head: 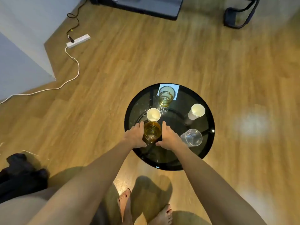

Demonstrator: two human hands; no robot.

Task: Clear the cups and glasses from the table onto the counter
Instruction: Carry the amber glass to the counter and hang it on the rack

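On the round black glass tabletop [129,109], an amber glass [152,132] is standing at the near-left edge; left hand [135,137] and right hand [168,137] are flanking it, each grip open, fingers straight. Beyond it are sitting a white paper cup [153,114], a tall glass [166,97], another paper cup [196,112], and a clear plastic cup [193,137].

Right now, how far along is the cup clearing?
Nothing looks cleared: five vessels stand on the round black glass table and no counter is in view. In hand: left hand and right hand flank the amber-filled glass tumbler. Left: tall glass of yellow liquid, two white paper cups, clear plastic cup.
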